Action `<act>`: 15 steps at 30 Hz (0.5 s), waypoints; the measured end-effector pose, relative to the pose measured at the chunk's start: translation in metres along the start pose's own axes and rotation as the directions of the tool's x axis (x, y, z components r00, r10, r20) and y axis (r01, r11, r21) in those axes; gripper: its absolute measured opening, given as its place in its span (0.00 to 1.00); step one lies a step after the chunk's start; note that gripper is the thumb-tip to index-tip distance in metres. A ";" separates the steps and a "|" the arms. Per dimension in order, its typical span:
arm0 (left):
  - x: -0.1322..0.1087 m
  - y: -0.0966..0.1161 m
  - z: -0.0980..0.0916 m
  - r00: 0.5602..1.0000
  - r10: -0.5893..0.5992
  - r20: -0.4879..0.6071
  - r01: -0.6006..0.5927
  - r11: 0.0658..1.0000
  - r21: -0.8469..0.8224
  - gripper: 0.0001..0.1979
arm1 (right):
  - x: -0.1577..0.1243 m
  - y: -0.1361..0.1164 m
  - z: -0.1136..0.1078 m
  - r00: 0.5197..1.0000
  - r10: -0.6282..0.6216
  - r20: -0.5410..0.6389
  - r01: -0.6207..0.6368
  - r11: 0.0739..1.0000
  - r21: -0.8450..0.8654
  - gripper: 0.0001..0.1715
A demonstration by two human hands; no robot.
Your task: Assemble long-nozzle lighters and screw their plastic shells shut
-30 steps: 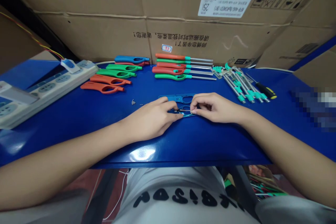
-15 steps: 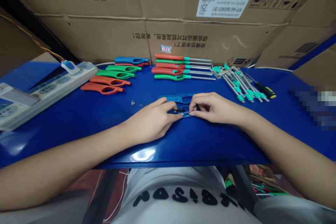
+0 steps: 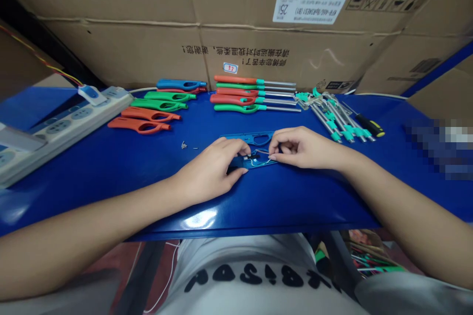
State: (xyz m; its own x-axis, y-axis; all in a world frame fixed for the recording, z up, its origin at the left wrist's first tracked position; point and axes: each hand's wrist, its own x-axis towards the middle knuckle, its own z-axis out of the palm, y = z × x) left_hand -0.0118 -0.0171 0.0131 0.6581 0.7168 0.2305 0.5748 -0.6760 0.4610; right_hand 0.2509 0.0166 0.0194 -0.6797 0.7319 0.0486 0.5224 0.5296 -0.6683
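A blue plastic handle shell (image 3: 254, 137) lies on the blue table (image 3: 111, 167) in front of me, with a second blue shell piece (image 3: 254, 161) just nearer. My left hand (image 3: 212, 167) rests on the near piece, fingers curled and pinching at its middle. My right hand (image 3: 301, 147) is closed in a pinch on a thin wire (image 3: 263, 151) that runs to the same spot. The fingertips of both hands almost meet over the piece.
Orange, green and blue handle shells (image 3: 155, 108) lie at back left, assembled lighters with metal tubes (image 3: 254, 94) at back centre, loose tube parts (image 3: 332, 115) and a screwdriver (image 3: 367, 125) at back right. A power strip (image 3: 55, 125) is far left. Cardboard boxes (image 3: 236, 15) wall the back.
The near blue piece now shows more between my hands, which have drawn slightly apart. The camera has dipped a little.
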 end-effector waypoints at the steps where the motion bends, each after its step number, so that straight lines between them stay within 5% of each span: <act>1: 0.000 0.000 0.000 1.000 -0.001 -0.002 0.001 1.000 -0.001 0.11 | 0.000 0.000 0.000 1.000 -0.020 0.007 0.021 1.000 -0.010 0.09; 15: -0.002 0.000 0.001 0.999 0.042 0.002 -0.042 0.998 0.042 0.12 | -0.005 -0.001 -0.003 1.000 -0.026 0.004 0.026 0.997 -0.077 0.08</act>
State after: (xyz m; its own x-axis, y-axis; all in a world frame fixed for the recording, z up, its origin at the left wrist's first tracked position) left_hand -0.0122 -0.0187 0.0125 0.6825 0.6877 0.2475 0.5669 -0.7119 0.4146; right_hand 0.2551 0.0140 0.0224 -0.6949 0.7163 0.0628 0.5427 0.5798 -0.6077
